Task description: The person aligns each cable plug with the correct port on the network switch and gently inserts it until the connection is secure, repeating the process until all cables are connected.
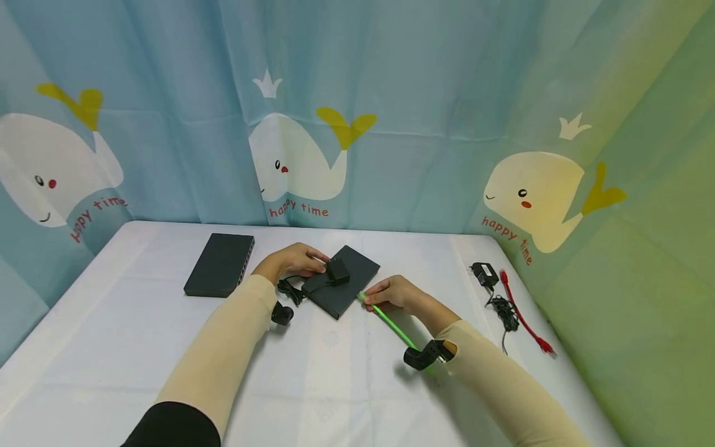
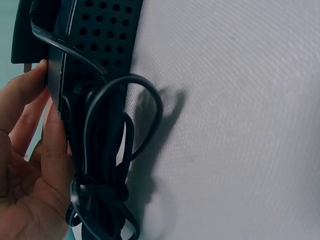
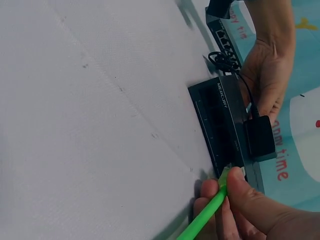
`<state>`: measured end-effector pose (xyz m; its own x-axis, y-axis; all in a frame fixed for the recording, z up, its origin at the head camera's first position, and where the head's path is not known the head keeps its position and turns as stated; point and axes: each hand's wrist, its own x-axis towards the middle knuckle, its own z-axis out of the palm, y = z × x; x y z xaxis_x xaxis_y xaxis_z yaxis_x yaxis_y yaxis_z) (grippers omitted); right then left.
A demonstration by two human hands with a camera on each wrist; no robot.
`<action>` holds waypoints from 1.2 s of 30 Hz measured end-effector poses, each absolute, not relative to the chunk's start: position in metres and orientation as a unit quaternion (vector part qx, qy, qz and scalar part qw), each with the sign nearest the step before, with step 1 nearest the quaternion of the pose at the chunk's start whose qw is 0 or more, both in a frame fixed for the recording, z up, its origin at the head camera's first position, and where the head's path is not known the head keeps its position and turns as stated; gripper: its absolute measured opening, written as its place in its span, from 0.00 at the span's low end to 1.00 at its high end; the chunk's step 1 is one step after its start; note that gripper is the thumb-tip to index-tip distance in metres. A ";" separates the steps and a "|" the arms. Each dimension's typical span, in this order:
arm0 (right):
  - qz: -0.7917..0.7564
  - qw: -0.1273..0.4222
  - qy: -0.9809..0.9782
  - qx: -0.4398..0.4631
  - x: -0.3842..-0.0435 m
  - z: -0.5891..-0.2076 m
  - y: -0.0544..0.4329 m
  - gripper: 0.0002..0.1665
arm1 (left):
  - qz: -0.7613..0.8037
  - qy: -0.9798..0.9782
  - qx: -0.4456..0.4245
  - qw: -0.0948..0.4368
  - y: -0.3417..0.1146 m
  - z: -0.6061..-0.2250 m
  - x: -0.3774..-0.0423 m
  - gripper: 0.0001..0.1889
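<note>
A black network switch (image 1: 360, 267) marked MERCURY lies at an angle mid-table. My left hand (image 1: 296, 259) holds its far left side, the fingertips (image 2: 37, 70) against the casing's edge in the left wrist view. A black power adapter (image 1: 337, 272) rests on top of the switch, and its tied cord (image 2: 100, 165) hangs beside the vented side. From the front right, my right hand (image 1: 398, 295) pinches the plug end of a green network cable (image 1: 396, 329) right at the port row (image 3: 215, 125). The thumb and fingers partly hide that plug.
Another black switch (image 1: 219, 265) lies at the back left. Along the right side are a second power adapter (image 1: 485, 274) with a bundled cord (image 1: 506, 312) and a red network cable (image 1: 519, 313). A whale-print curtain (image 1: 413, 161) surrounds the white table (image 1: 313, 385).
</note>
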<state>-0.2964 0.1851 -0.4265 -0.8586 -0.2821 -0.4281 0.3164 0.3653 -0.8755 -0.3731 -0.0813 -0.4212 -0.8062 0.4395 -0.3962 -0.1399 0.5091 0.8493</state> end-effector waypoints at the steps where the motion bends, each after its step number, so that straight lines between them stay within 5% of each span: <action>1: -0.561 0.267 0.783 0.008 -0.297 -0.426 0.185 0.15 | 0.488 0.815 0.092 0.298 -0.082 -0.421 -0.373 0.23; 9: -0.547 0.274 0.791 0.014 -0.302 -0.419 0.191 0.16 | 0.486 0.816 0.101 0.297 -0.082 -0.425 -0.374 0.23; 25: -0.626 0.154 0.752 0.140 -0.330 -0.418 0.190 0.22 | 0.503 0.809 0.086 0.291 -0.083 -0.427 -0.373 0.22; 36: -0.491 0.083 0.856 0.138 -0.347 -0.416 0.178 0.18 | 0.508 0.805 0.085 0.293 -0.083 -0.427 -0.372 0.23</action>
